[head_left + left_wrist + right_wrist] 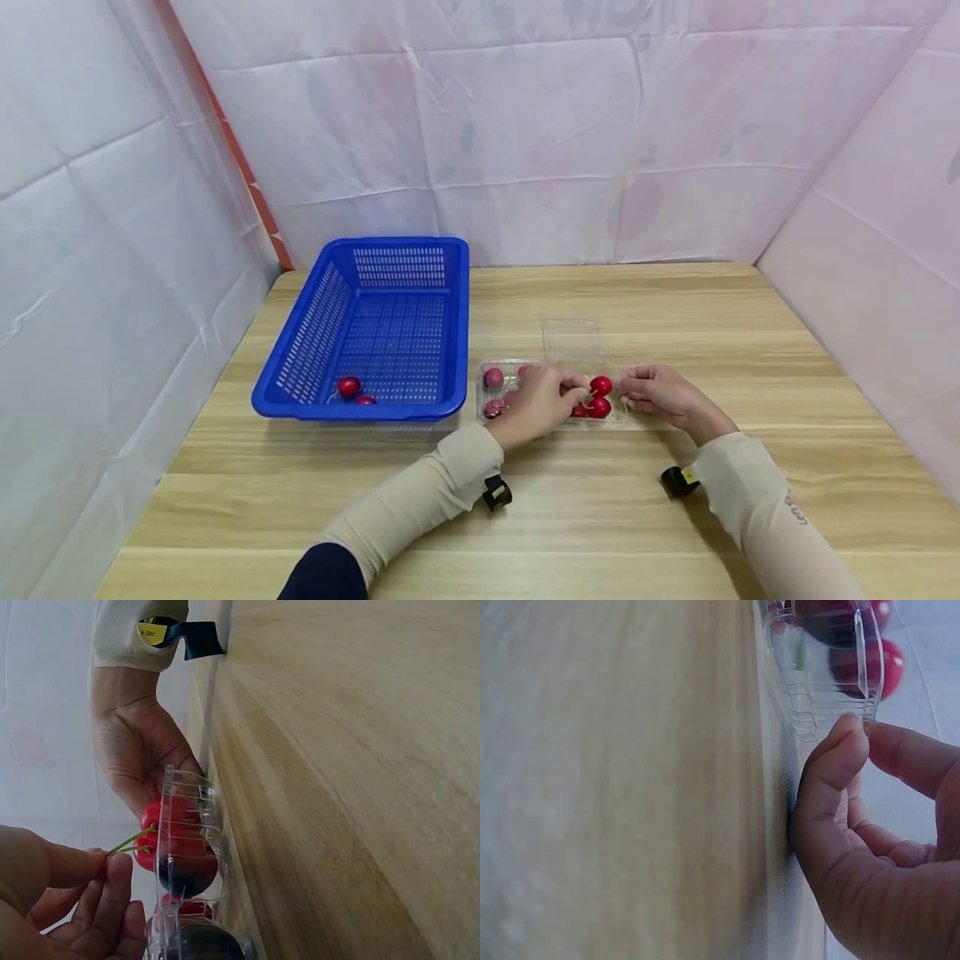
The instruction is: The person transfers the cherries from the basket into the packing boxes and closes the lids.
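Note:
A clear plastic box (618, 414) lies on the table with red cherries (599, 407) at its right end and pinkish round fruits (493, 377) at its left. My left hand (538, 405) reaches over the box. In the left wrist view its thumb and fingertips pinch the green stems (129, 844) of a pair of cherries (146, 856), which sit at the box's rim. At the box's right end is my right hand (667, 395); thumb and forefinger pinch the box's edge (871, 712) in the right wrist view. My left hand hides the box's middle.
A blue slotted basket (462, 333) stands to the left, with two red cherries (348, 387) near its front wall. The clear lid (573, 337) is behind the box. Cloth walls (525, 150) border the wooden table (585, 517) at the back and sides.

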`<state>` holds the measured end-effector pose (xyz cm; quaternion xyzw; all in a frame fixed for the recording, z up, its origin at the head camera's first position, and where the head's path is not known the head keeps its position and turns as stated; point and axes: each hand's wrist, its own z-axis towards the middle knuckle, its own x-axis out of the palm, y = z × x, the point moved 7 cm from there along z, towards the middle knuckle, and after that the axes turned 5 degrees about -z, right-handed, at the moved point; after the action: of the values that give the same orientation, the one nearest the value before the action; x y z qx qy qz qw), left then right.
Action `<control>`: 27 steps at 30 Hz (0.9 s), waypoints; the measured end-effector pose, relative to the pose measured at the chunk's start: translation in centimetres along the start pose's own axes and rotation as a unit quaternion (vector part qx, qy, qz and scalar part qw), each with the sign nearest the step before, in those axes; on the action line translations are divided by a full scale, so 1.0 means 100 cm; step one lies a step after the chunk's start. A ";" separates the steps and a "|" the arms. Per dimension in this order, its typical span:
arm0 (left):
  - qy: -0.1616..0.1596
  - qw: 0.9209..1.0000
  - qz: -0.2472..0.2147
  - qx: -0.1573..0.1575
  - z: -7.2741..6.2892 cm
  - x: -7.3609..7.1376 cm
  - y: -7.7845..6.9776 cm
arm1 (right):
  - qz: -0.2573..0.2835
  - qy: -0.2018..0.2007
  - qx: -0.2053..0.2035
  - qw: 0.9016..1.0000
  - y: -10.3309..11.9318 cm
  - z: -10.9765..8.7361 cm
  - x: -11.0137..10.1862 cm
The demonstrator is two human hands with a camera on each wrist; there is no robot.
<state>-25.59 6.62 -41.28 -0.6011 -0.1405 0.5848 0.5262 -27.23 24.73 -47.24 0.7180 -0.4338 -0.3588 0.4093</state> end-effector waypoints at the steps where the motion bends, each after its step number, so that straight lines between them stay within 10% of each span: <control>1: 0.003 1.000 0.003 -0.001 0.001 0.001 0.001 | -0.001 0.000 0.000 1.000 0.000 0.000 0.000; 16: 0.047 0.985 0.161 -0.026 0.004 0.015 0.001 | 0.005 -0.002 -0.003 1.000 0.000 0.001 0.000; 27: 0.077 0.967 0.242 0.027 0.004 0.023 -0.001 | 0.002 -0.002 -0.004 1.000 -0.001 0.000 0.000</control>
<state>-25.22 8.62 -42.43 -0.6461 0.0659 0.6502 0.3943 -27.23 24.71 -47.30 0.7148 -0.4347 -0.3614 0.4117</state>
